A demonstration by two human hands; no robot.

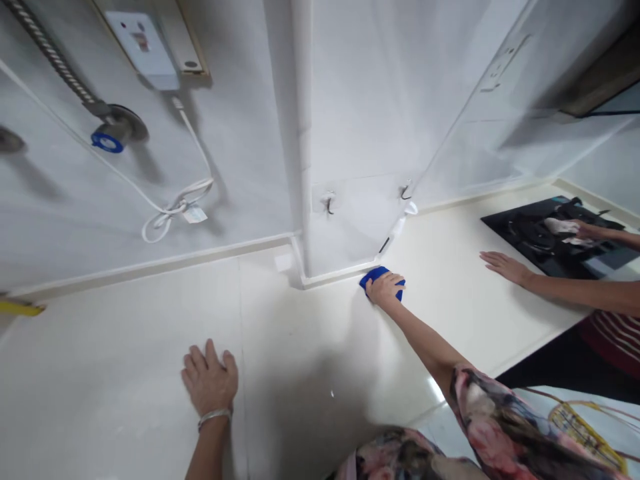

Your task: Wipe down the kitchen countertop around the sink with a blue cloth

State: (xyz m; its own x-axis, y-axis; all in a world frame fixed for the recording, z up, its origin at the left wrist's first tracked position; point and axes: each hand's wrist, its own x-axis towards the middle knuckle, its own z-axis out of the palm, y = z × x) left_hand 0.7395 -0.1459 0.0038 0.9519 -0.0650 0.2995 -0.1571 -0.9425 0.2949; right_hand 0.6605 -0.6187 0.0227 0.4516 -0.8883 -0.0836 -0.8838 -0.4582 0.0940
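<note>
My left hand [209,379] lies flat on the cream countertop [125,373] with its fingers together and stretched out, a metal bangle on the wrist; it holds nothing. My right arm reaches far forward. My right hand [384,291] presses a blue cloth [376,274] onto the counter at the foot of the white wall column [345,133]. The cloth shows only at the edges of the fingers.
Another person's hand [505,265] rests flat on the counter at the right, and their other hand [583,230] is over the black gas hob [550,240]. A white cable [175,210] hangs coiled on the left wall under a metal hose fitting [117,130]. Two hooks [329,202] sit on the column.
</note>
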